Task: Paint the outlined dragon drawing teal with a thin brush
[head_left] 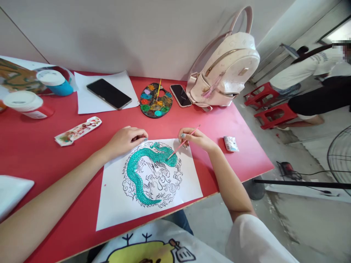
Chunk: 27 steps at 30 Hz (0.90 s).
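Note:
A white sheet of paper [113, 197] lies near the table's front edge, printed with a round line drawing of a dragon [134, 175]. The dragon's body is painted teal; its head and the clouds around it are white with black outlines. My right hand [199, 138] grips a thin pink paintbrush [184, 141], its tip touching the teal body at the upper right. At the sheet's upper left edge rests my left hand [127, 139], fingers curled together and holding nothing visible. Beyond both hands sits a dark palette [148, 107] with several paint colours and a yellow brush [159, 89] across it.
A black phone [109, 93] lies on white paper [85, 104]; another phone [181, 95] is beside a pale pink backpack [222, 78]. Paint jars [27, 104], a stained white strip [79, 130] and a small packet [231, 144] are on the red table [41, 153]. People sit on red stools [275, 115] at right.

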Each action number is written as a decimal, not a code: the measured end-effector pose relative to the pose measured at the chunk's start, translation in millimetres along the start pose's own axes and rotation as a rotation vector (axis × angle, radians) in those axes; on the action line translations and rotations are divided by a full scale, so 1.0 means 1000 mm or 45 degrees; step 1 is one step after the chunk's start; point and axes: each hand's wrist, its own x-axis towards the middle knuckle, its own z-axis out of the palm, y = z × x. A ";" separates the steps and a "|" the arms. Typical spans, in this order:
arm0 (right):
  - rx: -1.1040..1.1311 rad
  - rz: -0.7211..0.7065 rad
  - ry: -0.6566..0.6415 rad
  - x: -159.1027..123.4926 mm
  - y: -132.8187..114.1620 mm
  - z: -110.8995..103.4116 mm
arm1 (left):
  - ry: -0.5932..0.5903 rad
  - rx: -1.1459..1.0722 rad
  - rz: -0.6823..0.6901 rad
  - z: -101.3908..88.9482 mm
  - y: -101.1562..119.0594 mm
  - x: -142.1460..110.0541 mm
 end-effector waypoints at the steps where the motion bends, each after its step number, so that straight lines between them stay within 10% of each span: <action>1: 0.001 0.001 0.005 0.000 0.001 0.001 | 0.000 0.001 0.001 0.000 0.000 0.000; 11: -0.046 -0.300 0.629 0.013 0.017 0.012 | 0.029 0.002 0.024 0.002 -0.002 0.000; 27: -0.220 -0.235 0.506 0.016 0.030 0.013 | 0.035 0.003 0.025 0.002 -0.002 -0.001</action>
